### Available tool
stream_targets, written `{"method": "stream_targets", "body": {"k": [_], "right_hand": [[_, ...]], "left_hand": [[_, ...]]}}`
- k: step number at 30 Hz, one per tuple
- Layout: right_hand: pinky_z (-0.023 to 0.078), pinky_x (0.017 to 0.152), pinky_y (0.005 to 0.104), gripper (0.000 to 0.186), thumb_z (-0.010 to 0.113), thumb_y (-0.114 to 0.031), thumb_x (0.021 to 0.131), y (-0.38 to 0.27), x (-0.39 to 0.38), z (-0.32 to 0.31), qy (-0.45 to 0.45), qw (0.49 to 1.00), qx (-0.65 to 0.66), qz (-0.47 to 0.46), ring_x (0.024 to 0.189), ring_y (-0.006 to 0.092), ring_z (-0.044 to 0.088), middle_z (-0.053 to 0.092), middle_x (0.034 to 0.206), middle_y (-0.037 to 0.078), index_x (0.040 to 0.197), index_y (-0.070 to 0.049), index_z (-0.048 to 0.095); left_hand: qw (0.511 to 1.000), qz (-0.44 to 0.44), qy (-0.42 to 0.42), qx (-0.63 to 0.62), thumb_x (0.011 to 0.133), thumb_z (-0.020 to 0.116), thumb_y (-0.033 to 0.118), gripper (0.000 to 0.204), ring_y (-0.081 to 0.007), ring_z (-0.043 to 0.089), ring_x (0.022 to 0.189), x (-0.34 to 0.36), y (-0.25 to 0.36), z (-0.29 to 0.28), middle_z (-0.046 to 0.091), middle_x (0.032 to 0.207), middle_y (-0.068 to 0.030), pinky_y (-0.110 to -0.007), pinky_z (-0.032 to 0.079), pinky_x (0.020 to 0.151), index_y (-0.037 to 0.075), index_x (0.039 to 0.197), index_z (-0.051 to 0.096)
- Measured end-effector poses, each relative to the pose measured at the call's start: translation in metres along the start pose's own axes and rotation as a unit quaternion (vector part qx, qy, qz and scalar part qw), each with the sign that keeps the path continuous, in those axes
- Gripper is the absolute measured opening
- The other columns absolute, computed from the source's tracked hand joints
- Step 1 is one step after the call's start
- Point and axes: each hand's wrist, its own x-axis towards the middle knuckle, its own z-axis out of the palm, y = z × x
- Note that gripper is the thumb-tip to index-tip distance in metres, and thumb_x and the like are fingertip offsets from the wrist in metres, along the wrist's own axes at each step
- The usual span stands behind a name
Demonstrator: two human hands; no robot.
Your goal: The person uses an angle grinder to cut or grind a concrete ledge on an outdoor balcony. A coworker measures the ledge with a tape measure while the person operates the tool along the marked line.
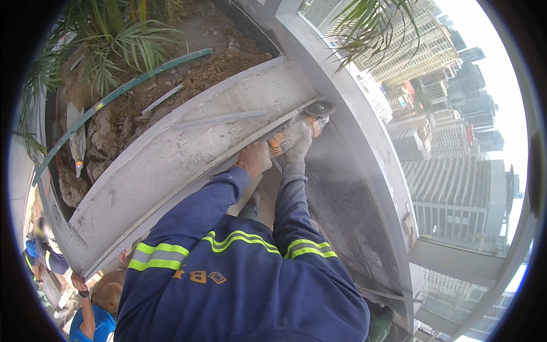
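Note:
An orange angle grinder (279, 141) has its disc (320, 108) at the edge of a pale strip along the concrete ledge (131, 176). My left hand (255, 159) is closed on the grinder's rear end. My right hand (298, 145), pale with dust or a glove, is wrapped round the grinder's body nearer the disc. Haze, apparently dust, hangs below and right of the tool. Both my forearms are in navy sleeves with reflective bands.
A soil planter (114, 137) with palms and a green strip (119, 91) lies upper left. Several co-workers (91, 319) are at lower left. A white curved frame (359, 102) and glass railing (456, 216) run along the right, with tall buildings beyond.

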Motion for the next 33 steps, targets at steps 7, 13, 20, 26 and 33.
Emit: {"method": "stream_targets", "body": {"k": [7, 13, 20, 26, 33], "right_hand": [[0.055, 0.082, 0.0417, 0.035, 0.060, -0.031, 0.090, 0.015, 0.004, -0.017, -0.016, 1.000, 0.025, 0.004, 0.089, 0.0282, 0.065, 0.064, 0.096, 0.011, 0.109, -0.002, 0.058], [0.055, 0.080, 0.0427, 0.034, 0.061, -0.031, 0.089, 0.016, -0.004, -0.009, -0.005, 1.000, 0.022, 0.002, 0.088, 0.0293, 0.065, 0.063, 0.095, 0.012, 0.107, -0.002, 0.057], [0.056, 0.075, 0.0443, 0.040, 0.062, -0.032, 0.086, 0.017, -0.002, -0.008, 0.032, 0.999, 0.002, -0.006, 0.087, 0.0302, 0.065, 0.062, 0.096, 0.014, 0.112, -0.002, 0.055], [0.056, 0.076, 0.0439, 0.039, 0.060, -0.032, 0.088, 0.010, -0.001, -0.004, -0.020, 1.000, -0.001, -0.011, 0.088, 0.0290, 0.064, 0.063, 0.099, 0.012, 0.114, -0.004, 0.055], [0.056, 0.078, 0.0451, 0.041, 0.059, -0.032, 0.090, 0.016, 0.004, -0.014, 0.025, 1.000, -0.004, -0.004, 0.085, 0.0320, 0.065, 0.063, 0.098, 0.017, 0.116, -0.001, 0.053]], "left_hand": [[1.000, -0.012, 0.000, 0.025, 0.074, 0.073, 0.015, 0.029, -0.0396, 0.071, 0.098, -0.011, -0.007, -0.002, 0.073, 0.101, -0.0227, -0.048, 0.057, 0.087, 0.002, 0.100, 0.070], [0.999, -0.020, 0.009, 0.042, 0.074, 0.072, 0.015, 0.027, -0.0387, 0.072, 0.095, -0.015, -0.009, 0.000, 0.073, 0.099, -0.0226, -0.047, 0.057, 0.085, 0.002, 0.097, 0.071], [0.999, 0.000, 0.024, 0.028, 0.074, 0.070, 0.015, 0.028, -0.0396, 0.071, 0.095, -0.015, -0.012, 0.000, 0.073, 0.098, -0.0229, -0.047, 0.057, 0.085, 0.002, 0.098, 0.070], [1.000, 0.010, 0.002, 0.000, 0.078, 0.061, 0.012, 0.029, -0.0458, 0.068, 0.099, -0.011, -0.006, -0.006, 0.070, 0.101, -0.0292, -0.053, 0.054, 0.089, -0.004, 0.101, 0.068], [1.000, -0.009, -0.004, 0.023, 0.075, 0.068, 0.014, 0.029, -0.0417, 0.071, 0.097, -0.012, -0.009, -0.003, 0.072, 0.100, -0.0261, -0.049, 0.056, 0.087, -0.001, 0.100, 0.070]]}}
